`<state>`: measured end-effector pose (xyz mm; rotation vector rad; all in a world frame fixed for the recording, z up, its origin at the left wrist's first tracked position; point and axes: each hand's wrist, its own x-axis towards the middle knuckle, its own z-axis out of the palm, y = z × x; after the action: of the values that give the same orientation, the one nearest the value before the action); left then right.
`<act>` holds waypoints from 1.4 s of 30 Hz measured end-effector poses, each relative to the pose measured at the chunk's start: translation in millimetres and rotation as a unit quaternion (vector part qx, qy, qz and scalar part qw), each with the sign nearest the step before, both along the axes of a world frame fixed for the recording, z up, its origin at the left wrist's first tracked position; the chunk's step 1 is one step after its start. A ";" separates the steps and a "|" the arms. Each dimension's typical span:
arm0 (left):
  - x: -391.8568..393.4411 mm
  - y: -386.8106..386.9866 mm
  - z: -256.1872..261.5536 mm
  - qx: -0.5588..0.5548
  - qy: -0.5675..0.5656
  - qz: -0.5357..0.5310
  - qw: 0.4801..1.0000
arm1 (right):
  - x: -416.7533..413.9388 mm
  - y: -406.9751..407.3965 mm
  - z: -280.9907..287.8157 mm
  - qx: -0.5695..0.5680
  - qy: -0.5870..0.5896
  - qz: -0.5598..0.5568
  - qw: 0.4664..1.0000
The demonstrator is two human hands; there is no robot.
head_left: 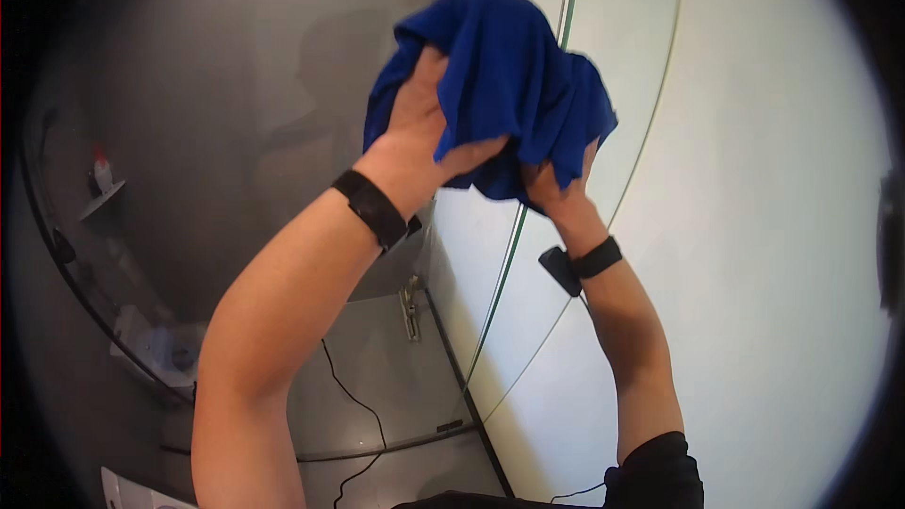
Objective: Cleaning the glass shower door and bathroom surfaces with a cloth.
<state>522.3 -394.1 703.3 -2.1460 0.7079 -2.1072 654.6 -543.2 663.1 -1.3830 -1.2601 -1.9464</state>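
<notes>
A blue cloth point(502, 78) is spread over and between my raised hands at the upper middle of the view. My left hand point(417, 116) grips its left side, thumb and palm showing and the fingers hidden under the folds. At the lower right of the cloth, my right hand point(565, 187) has hold of it as well, most of the fingers covered. Behind the cloth runs the greenish edge of a glass panel point(503, 283), in front of a white wall surface point(763, 155). Whether the cloth touches the glass, I cannot tell.
To the left stands a glossy dark grey wall point(233, 85) with a person's reflection. A metal hinge-like fitting point(409, 309) sits low in the corner. A thin black cable point(353, 398) trails across the grey floor. A small bottle point(102, 173) with a red top rests on a shelf point(103, 199).
</notes>
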 end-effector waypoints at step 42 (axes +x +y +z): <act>62.6 -51.3 -22.4 0.054 0.071 0.133 0.987 | 53.7 -38.8 -5.7 -0.024 0.030 -0.207 0.978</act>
<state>584.9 -445.5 680.9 -2.2069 0.4983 -1.7572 708.3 -581.9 657.4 -1.8337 -1.0595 -2.1263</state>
